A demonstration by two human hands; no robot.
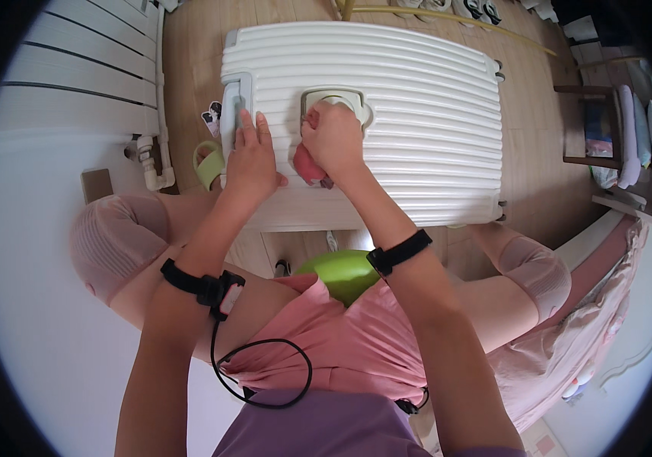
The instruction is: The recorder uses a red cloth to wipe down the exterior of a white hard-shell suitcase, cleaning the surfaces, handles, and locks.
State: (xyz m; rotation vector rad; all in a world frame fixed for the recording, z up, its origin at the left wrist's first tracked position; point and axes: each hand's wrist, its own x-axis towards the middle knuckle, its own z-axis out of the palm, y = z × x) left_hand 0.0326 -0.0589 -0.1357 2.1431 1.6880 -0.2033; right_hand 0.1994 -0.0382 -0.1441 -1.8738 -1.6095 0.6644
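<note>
A white ribbed hard-shell suitcase (pixel 434 137) lies on its side before me, its wheels towards the right. My left hand (pixel 251 154) rests on its left end, fingers spread beside the grey recessed handle (pixel 234 97). My right hand (pixel 332 137) is closed around a bunched red cloth (pixel 310 165), whose lower part hangs out below the fist. That fist is at the suitcase's pale carry handle or latch plate (pixel 340 96), partly covering it. Whether the cloth touches the plate is hidden by the fingers.
Under my lap is a green rounded seat (pixel 340 271). A white radiator (pixel 86 63) and pipe (pixel 157 114) stand at the left. A green slipper (pixel 209 165) is near the suitcase's left end. At the right are a wooden chair (pixel 588 160) with cushions and a bed with pink bedding (pixel 554 360).
</note>
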